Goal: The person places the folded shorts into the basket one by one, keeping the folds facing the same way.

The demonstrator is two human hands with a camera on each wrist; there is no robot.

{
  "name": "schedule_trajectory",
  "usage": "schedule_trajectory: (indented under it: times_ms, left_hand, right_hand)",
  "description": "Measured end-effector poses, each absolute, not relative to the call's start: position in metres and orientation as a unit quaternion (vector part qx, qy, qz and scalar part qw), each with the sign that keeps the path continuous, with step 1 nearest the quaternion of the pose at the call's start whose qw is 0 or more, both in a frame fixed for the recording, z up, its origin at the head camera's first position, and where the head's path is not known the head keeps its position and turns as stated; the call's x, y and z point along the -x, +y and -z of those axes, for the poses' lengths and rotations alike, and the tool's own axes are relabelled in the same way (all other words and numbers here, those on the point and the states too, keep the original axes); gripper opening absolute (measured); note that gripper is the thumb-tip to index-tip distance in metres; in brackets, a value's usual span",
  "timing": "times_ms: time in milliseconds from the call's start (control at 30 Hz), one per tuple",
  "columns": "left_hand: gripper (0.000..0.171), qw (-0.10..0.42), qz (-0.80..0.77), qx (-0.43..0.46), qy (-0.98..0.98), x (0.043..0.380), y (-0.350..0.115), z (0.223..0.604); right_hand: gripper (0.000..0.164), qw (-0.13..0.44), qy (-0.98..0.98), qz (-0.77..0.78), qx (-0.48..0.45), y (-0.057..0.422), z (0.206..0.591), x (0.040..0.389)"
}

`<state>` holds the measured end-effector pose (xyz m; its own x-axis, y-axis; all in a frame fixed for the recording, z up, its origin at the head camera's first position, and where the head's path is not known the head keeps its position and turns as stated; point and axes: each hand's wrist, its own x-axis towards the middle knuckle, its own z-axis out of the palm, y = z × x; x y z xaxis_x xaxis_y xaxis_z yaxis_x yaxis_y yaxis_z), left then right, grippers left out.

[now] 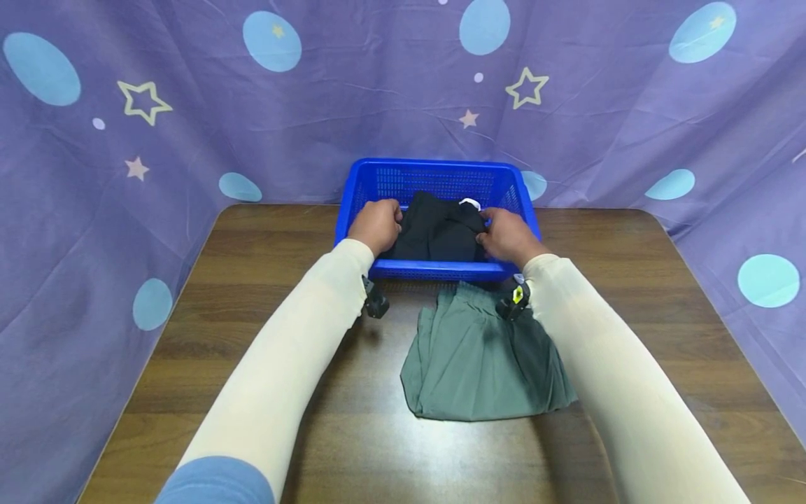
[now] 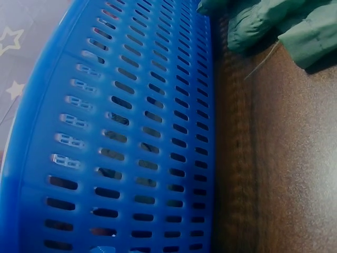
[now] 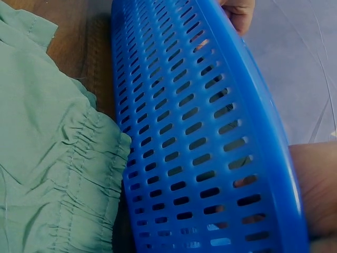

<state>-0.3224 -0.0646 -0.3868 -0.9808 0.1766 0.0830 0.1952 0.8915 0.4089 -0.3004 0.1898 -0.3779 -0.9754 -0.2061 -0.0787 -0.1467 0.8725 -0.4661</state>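
Note:
Black folded clothing (image 1: 437, 227) with a white patch at its upper right lies inside a blue plastic basket (image 1: 434, 267). At the clothing's left edge my left hand (image 1: 376, 225) grips it with curled fingers. On the opposite side my right hand (image 1: 508, 236) pinches the right edge, just below the white patch. Both hands reach over the basket's near wall, and their fingertips are partly hidden. Through the wrist cameras, mostly the slotted basket wall (image 2: 158, 105) shows, with part of the right hand (image 3: 318, 190) beyond the rim in the right wrist view.
Green folded pants (image 1: 485, 364) with a gathered waistband lie on the wooden table (image 1: 252, 280), right in front of the basket and partly under my right forearm. A purple curtain (image 1: 378, 91) with stars and ovals hangs behind the basket and along both sides.

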Motion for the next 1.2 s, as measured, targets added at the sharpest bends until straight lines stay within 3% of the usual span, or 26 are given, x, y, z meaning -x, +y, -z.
schedule_trajectory:
  times_ms: [367,533,833,1200]
  left_hand:
    - [0.015,-0.012,0.194,0.086,-0.977,0.317,-0.065,0.381]
    - [0.016,-0.019,0.187,0.087,-0.978,0.316,-0.065,0.378]
    - [0.024,-0.033,0.173,0.088,-0.980,0.311,-0.063,0.380]
    - [0.042,-0.005,0.205,0.094,-0.974,0.291,-0.056,0.356]
  right_hand:
    - [0.057,0.047,0.974,0.196,0.101,0.190,0.378,0.300]
    - [0.044,0.014,0.973,0.185,0.139,0.191,0.378,0.300]
    - [0.030,0.060,0.968,0.151,0.194,0.190,0.379,0.299]
    - [0.029,-0.019,0.953,0.232,0.193,0.201,0.363,0.286]
